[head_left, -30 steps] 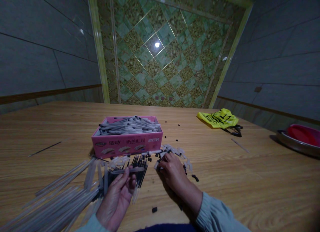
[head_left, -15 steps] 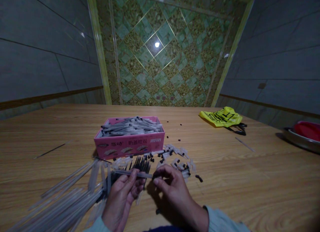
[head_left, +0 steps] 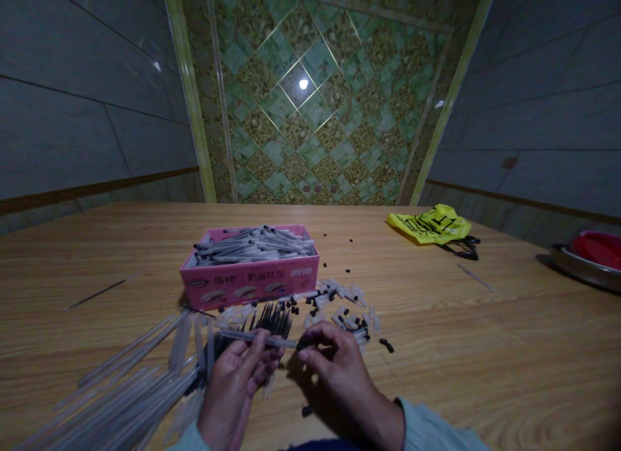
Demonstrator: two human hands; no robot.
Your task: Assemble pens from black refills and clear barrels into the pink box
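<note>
My left hand (head_left: pixel 237 380) is closed around a translucent pen barrel (head_left: pixel 279 341), which lies nearly level and points right. At the barrel's right end, my right hand (head_left: pixel 334 360) pinches a small black plug (head_left: pixel 301 342), partly covered by the fingers. Whether the plug sits inside the barrel I cannot tell. Behind my left hand lies a bunch of dark-tipped pen refills (head_left: pixel 275 318). Long clear tubes (head_left: pixel 111 406) are piled at the lower left. Beyond the hands stands a pink box (head_left: pixel 252 286) filled with pens (head_left: pixel 257 245).
Loose clear caps and black plugs (head_left: pixel 347 315) are scattered right of the box. A single black plug (head_left: pixel 307 411) lies near the front edge. Farther right are a yellow bag (head_left: pixel 431 226), a thin tube (head_left: pixel 476 278) and a metal basin (head_left: pixel 589 270) with something red.
Both hands stay almost where they were, with the barrel and plug held end to end. The view has shifted very slightly.
</note>
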